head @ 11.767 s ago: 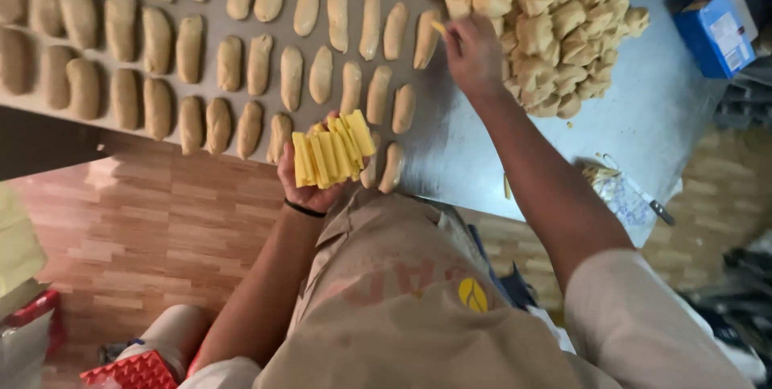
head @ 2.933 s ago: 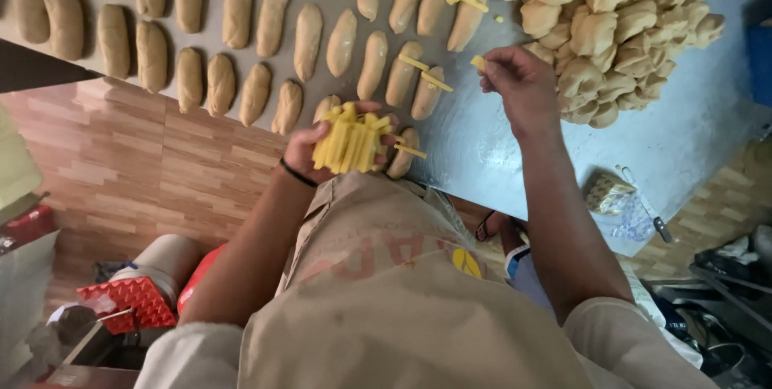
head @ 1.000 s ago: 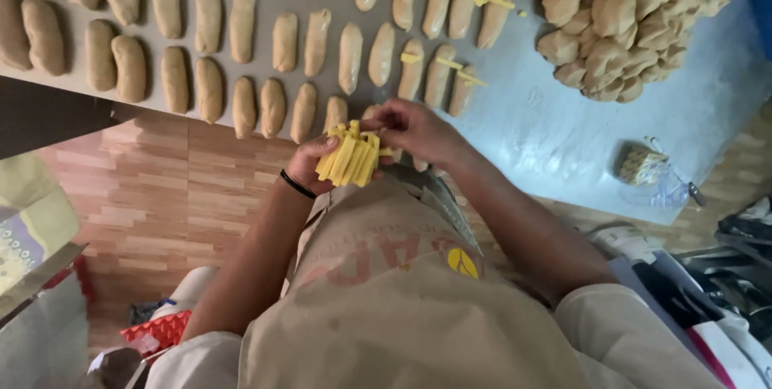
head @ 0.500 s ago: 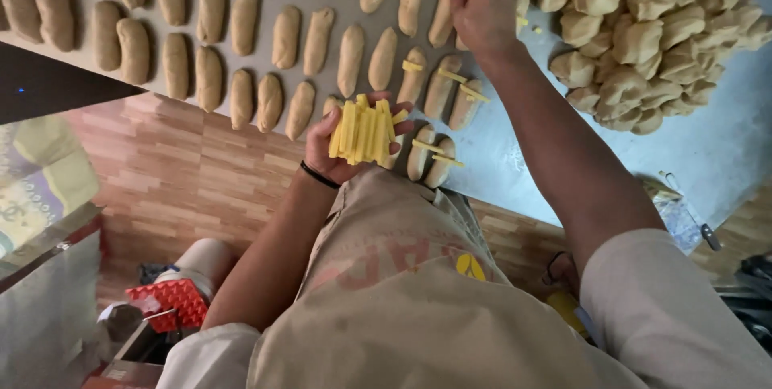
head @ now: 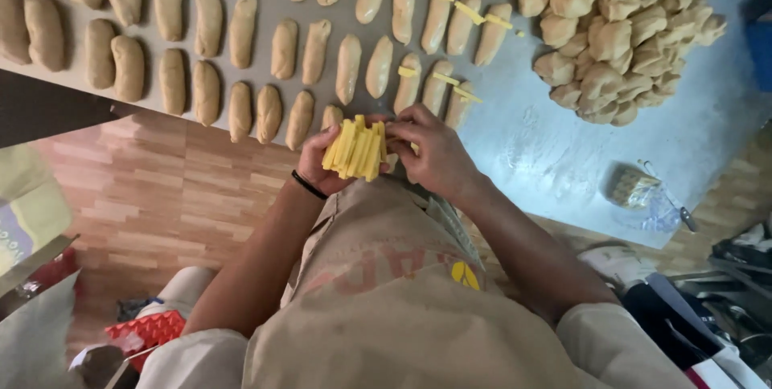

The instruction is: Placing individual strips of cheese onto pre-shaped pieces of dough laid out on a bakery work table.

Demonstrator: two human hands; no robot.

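Observation:
My left hand (head: 322,165) holds a bundle of yellow cheese sticks (head: 355,148) just at the table's near edge. My right hand (head: 430,152) is at the bundle's right side, its fingertips pinching one of the sticks. Rows of elongated dough pieces (head: 241,27) lie on the metal table (head: 555,156). Several of the pieces at the right end of the rows carry a yellow stick (head: 470,11) on top. A black band circles my left wrist.
A heap of rough dough lumps (head: 619,27) sits at the table's right. A plastic bag with a small packet (head: 639,192) lies near the front right edge. Wooden flooring (head: 161,196) shows below, with a red crate (head: 149,329) on it.
My right hand has come back from the far dough rows to the bundle in my left hand. The view has shifted slightly.

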